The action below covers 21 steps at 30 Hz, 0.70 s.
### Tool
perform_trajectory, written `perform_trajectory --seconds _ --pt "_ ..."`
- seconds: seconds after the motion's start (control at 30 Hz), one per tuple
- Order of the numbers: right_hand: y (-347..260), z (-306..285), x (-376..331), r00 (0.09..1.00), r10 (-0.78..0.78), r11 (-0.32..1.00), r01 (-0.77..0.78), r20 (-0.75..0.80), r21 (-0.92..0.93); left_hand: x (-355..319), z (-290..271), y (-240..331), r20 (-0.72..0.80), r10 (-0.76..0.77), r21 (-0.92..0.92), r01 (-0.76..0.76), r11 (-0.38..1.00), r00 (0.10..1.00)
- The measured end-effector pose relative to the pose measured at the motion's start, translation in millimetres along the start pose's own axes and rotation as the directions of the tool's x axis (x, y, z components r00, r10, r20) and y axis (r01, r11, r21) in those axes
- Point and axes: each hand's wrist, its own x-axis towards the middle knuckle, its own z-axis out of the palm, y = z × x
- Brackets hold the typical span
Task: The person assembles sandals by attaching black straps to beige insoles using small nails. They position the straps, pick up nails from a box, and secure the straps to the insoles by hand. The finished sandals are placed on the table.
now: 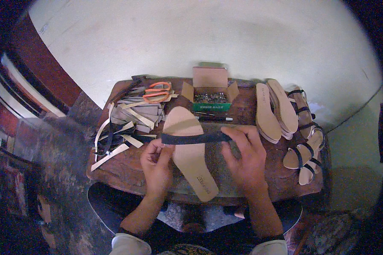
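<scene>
A black strap (193, 139) is stretched level between my two hands, above a tan insole (191, 159) that lies on the wooden table. My left hand (156, 159) pinches the strap's left end between thumb and fingers. Its right end is gripped by my right hand (246, 155), with thumb and index finger closed on it. The strap crosses over the wide toe part of the insole and casts a shadow there. Whether it touches the insole I cannot tell. The insole's narrow heel end points toward me, near the table's front edge.
An open box of small metal pieces (210, 100) stands at the back, a pen (217, 119) before it. Orange-handled scissors (157, 92) rest on grey strips (138, 106), near black and cream straps (115, 142). At right are stacked insoles (269, 114) and strappy sandals (302, 156).
</scene>
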Motion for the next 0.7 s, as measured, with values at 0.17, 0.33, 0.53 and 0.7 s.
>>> perform_trajectory --seconds 0.17,0.33,0.53,0.7 --pt "5.9 3.0 4.3 0.995 -0.010 0.999 0.014 -0.103 0.046 -15.2 9.0 3.9 -0.033 0.072 0.027 -0.071 0.997 0.997" --pt "0.2 3.9 1.4 0.997 0.058 0.991 -0.052 -0.047 0.126 -31.2 8.9 13.4 0.065 0.229 0.172 -0.237 0.956 0.971" --pt "1.0 7.7 -4.9 0.993 0.115 0.966 -0.106 -0.026 0.236 -41.7 15.0 12.3 0.058 0.125 0.125 -0.131 0.983 0.990" --pt "12.9 13.0 -4.7 0.959 0.275 0.761 -0.265 0.075 0.592 -49.3 18.6 1.3 0.069 0.106 0.108 -0.113 0.988 0.992"
